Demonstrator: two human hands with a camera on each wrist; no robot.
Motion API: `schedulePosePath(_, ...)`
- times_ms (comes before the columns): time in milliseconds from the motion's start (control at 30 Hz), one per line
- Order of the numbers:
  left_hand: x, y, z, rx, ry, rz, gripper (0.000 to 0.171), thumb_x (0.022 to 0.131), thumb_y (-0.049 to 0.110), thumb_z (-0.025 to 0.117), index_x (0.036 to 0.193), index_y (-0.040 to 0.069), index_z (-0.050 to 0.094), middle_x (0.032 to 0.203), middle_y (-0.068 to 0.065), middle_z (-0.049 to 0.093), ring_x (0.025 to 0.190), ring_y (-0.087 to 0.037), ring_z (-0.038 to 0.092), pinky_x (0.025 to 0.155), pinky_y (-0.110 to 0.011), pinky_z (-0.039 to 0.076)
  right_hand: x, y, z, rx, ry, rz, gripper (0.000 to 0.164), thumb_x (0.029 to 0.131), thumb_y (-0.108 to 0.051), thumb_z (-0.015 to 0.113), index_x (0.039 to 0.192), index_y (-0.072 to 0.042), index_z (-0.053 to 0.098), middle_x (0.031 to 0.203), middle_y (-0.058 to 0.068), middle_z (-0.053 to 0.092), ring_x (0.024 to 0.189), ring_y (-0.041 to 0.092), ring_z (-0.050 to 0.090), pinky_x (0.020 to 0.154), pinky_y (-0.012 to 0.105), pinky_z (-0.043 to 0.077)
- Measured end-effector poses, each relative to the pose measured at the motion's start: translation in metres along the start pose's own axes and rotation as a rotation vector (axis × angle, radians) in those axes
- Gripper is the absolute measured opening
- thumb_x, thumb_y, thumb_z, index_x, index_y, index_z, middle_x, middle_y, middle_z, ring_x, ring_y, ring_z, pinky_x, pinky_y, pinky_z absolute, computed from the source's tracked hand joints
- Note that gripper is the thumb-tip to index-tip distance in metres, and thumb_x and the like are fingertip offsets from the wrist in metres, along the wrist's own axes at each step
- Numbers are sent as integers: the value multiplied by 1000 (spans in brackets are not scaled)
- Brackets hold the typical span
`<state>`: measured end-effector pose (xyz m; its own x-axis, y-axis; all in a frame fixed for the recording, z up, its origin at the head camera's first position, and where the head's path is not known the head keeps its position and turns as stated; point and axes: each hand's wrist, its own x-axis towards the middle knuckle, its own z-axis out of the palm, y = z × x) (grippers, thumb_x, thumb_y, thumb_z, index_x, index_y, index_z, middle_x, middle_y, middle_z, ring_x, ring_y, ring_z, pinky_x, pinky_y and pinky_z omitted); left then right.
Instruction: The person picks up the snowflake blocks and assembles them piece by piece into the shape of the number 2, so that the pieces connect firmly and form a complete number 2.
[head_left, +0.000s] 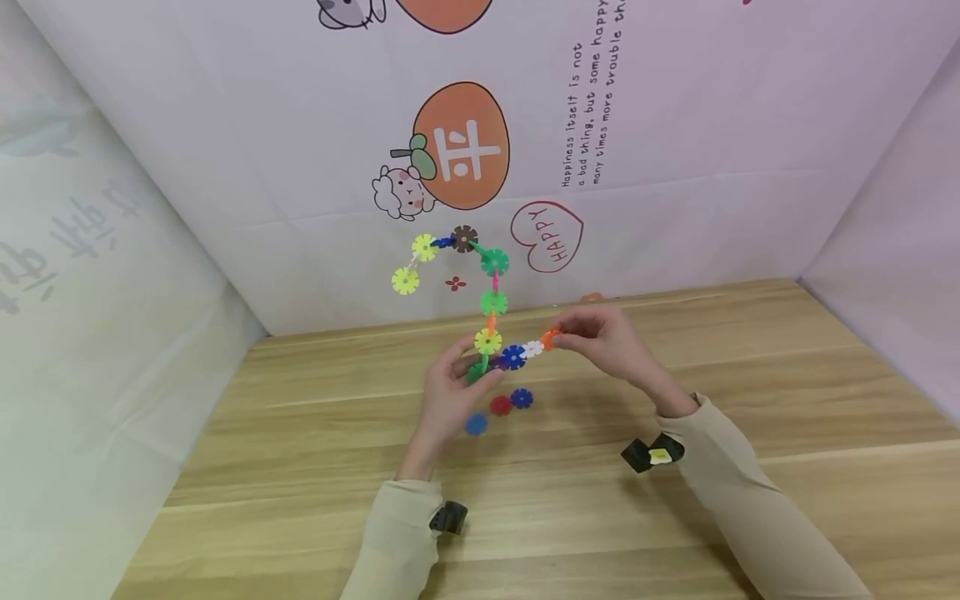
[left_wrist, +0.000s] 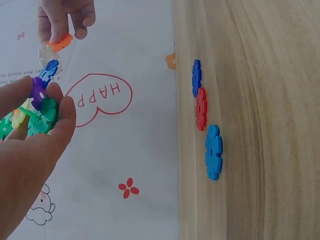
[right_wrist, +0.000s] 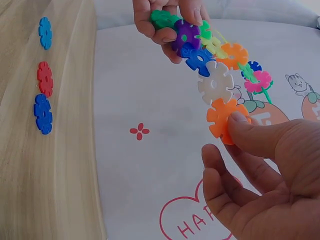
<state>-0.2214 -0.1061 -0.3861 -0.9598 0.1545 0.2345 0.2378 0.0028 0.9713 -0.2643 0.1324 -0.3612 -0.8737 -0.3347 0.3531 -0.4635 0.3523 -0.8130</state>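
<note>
A curved chain of plastic snowflake discs is held up over the table by both hands. My left hand (head_left: 448, 398) grips it near a green disc (left_wrist: 44, 117) and a purple disc (right_wrist: 186, 39), fingers partly covering them. With thumb and fingers, my right hand (head_left: 611, 342) pinches an orange disc (right_wrist: 222, 120) at one end. A white disc (right_wrist: 216, 84) slots into that orange one, and a dark blue disc (right_wrist: 200, 59) follows towards the purple. From the left hand the chain rises and bends left, to a yellow disc (head_left: 406, 281) at its far end.
Three loose discs lie in a row on the wooden table (head_left: 315, 433) below the hands: light blue (left_wrist: 214, 152), red (left_wrist: 201, 109) and dark blue (left_wrist: 197, 78). Behind the table's back edge stands a white printed cloth (head_left: 315, 208), with another at the left.
</note>
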Motion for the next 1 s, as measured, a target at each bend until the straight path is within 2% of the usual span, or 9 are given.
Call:
schedulePosePath(167,1,-2,0,-25,-37,23,43,88,-2,65,129,4,53,119,-20,62,107,-31,63,87,-34,53,-1,0,1,44,-5,-31,12,86,-2,70,97,1,71,88,12,70,75,13,66,70,24,56)
schedulePosePath(300,2,-3,0,-50,-55,6,43,89,-4,61,130,5,51,121,-20,61,105,-31,64,88,-36,53,-1,1,3,48,20,-49,11,85,0,70,96,1,72,86,11,70,73,11,66,69,24,56)
schedulePosePath(533,1,-2,0,-29,-49,-22,44,92,-2,59,133,10,50,119,-17,62,105,-32,63,89,-35,52,-2,-3,8,4,68,-128,10,82,5,71,91,1,73,82,10,71,71,22,68,64,23,56)
schedulePosePath(700,2,-4,1,-16,-52,6,46,91,-5,59,134,10,50,116,-17,62,106,-35,62,89,-34,53,-4,-5,10,7,81,-116,10,81,5,72,91,1,73,81,10,70,67,13,66,61,24,56)
schedulePosePath(867,3,-7,3,2,-55,54,42,89,-6,60,129,7,53,111,-18,62,100,-33,64,87,-35,54,-5,-10,10,18,92,-103,11,81,6,72,91,2,73,81,12,70,67,18,66,60,23,55)
schedulePosePath(1000,2,-7,4,-7,-51,52,41,90,-7,58,128,7,53,111,-17,61,100,-38,63,87,-35,54,-5,-12,10,5,105,-108,12,80,8,71,91,3,72,81,14,70,68,21,66,60,21,54)
